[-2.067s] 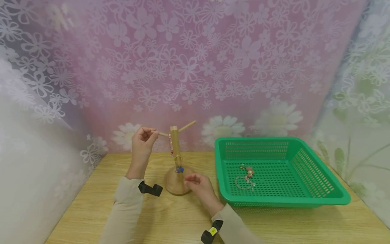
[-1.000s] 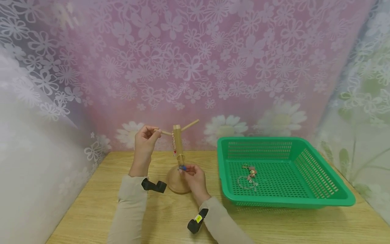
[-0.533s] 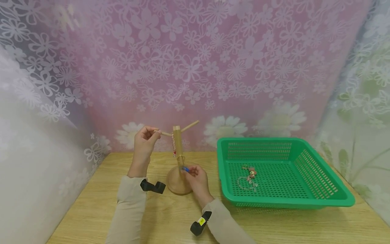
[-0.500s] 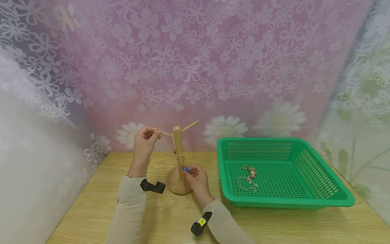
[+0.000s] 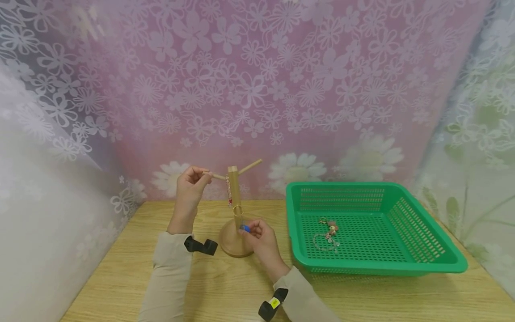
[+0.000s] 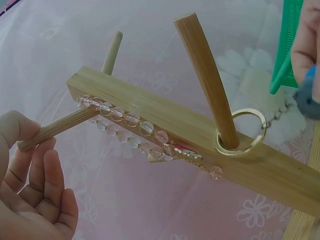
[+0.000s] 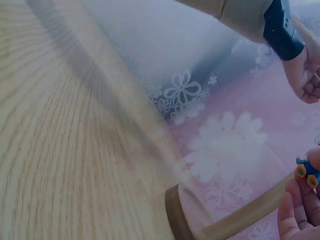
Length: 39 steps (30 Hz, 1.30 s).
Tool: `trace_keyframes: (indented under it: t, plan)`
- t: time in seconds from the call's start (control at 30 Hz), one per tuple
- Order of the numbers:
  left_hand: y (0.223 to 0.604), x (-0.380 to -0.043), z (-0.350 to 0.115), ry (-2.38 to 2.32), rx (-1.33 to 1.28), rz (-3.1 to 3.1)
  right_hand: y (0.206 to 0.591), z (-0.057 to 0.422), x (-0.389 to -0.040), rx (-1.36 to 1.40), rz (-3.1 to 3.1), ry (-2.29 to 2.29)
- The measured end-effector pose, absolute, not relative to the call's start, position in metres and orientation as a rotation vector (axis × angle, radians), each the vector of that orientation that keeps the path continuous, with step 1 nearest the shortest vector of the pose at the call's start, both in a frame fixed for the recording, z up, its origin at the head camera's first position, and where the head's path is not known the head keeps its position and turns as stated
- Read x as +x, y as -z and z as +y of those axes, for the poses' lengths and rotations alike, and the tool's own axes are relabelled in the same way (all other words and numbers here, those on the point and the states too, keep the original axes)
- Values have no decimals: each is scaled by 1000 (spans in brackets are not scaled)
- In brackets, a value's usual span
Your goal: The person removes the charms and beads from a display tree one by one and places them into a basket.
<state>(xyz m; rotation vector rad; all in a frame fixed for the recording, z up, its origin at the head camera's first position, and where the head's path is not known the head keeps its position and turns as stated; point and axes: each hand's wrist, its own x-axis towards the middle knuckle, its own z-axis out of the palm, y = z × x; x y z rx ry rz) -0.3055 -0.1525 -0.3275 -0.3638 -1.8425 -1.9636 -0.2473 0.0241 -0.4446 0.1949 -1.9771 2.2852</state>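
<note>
Head view: left hand (image 5: 189, 185) pinching the tip of the left peg (image 5: 216, 176) of a wooden stand (image 5: 234, 210) on the surface (image 5: 225, 286). Right hand (image 5: 259, 235) pinching a small blue charm (image 5: 244, 228) just beside the stand's post, its gold ring (image 5: 237, 209) looped on a lower peg. Green basket (image 5: 422, 259) to the right, with 2 trinkets (image 5: 327, 235) too small to identify.

Left wrist view: bead strand (image 6: 125, 122) hanging along the post, ring (image 6: 240, 132) round a peg, chain running off towards the blurred charm (image 6: 307, 95) at the frame edge. Left fingers (image 6: 47, 175) curled under the peg end.

Right wrist view: heavily blurred; only fingertips (image 7: 295, 212) and the charm (image 7: 306, 172) visible at the right edge, stand base (image 7: 175, 212) cut off below.
</note>
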Motion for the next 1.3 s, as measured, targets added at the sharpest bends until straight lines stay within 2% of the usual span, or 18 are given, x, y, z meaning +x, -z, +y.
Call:
trace_keyframes:
  t: [0.8,1.3]
  plan:
    - [326,-306,-154,1954,-354,-1870,403,37,-233,340,-1976,-2265]
    - [327,-305,-153,1956,-377,-1853,391,44,-224,305,-1949,-2309]
